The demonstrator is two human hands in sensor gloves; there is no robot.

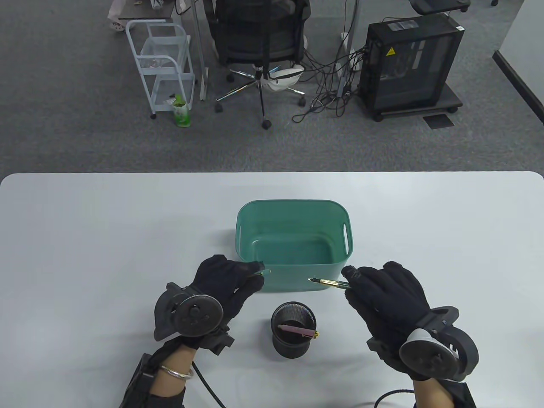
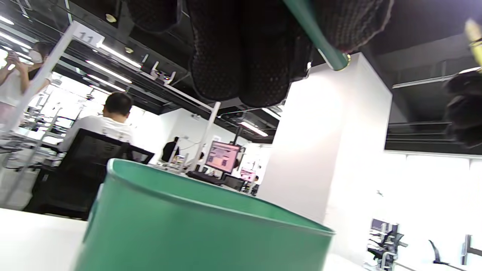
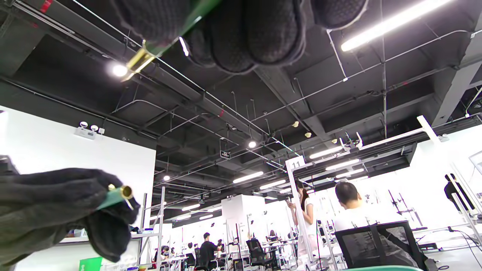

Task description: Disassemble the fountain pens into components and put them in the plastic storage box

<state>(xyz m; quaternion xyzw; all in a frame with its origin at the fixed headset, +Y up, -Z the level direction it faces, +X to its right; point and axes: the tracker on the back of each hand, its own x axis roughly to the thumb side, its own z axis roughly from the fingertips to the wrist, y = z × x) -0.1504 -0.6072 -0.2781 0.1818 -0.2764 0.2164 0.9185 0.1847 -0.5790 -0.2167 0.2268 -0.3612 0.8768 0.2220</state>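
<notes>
My left hand [image 1: 225, 282] pinches the green cap [image 1: 260, 272] and my right hand [image 1: 382, 293] grips the nibbed pen body [image 1: 329, 283], both held at the box's [image 1: 293, 208] 6 o'clock rim for dropping in; a pink pen [image 1: 297, 330] waits in the mesh cup [image 1: 293, 329]

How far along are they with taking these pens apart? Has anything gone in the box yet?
Early on. One green pen is already uncapped: the left hand holds the green cap, and the right hand grips the pen body with its nib bared. The green storage box looks empty, so no part is stored yet. A pink pen waits untouched in the black mesh cup.
</notes>
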